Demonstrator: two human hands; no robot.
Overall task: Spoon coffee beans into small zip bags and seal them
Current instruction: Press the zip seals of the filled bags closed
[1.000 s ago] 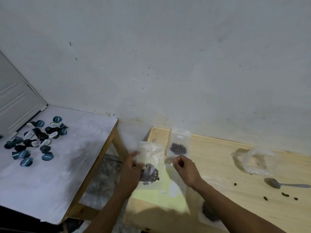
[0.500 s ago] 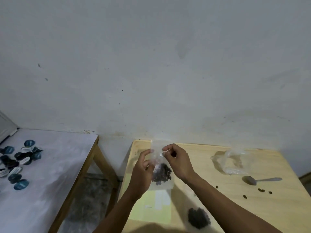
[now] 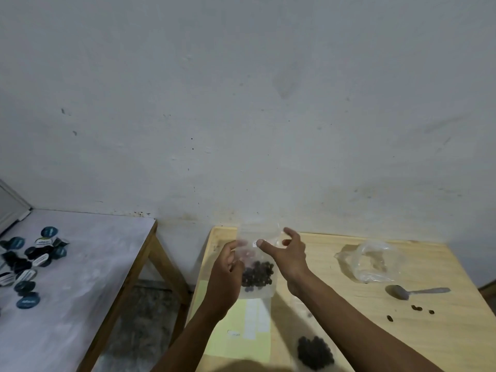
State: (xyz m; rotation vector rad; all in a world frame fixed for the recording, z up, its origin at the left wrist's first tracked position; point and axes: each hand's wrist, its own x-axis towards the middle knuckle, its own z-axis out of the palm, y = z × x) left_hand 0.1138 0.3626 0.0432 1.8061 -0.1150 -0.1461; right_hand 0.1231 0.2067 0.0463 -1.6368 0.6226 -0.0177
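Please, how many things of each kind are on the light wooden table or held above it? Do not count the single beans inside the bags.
Small bags with beans: 2
Large clear bag: 1
Spoon: 1
Loose beans: 4
Yellow paper: 1
Total: 9
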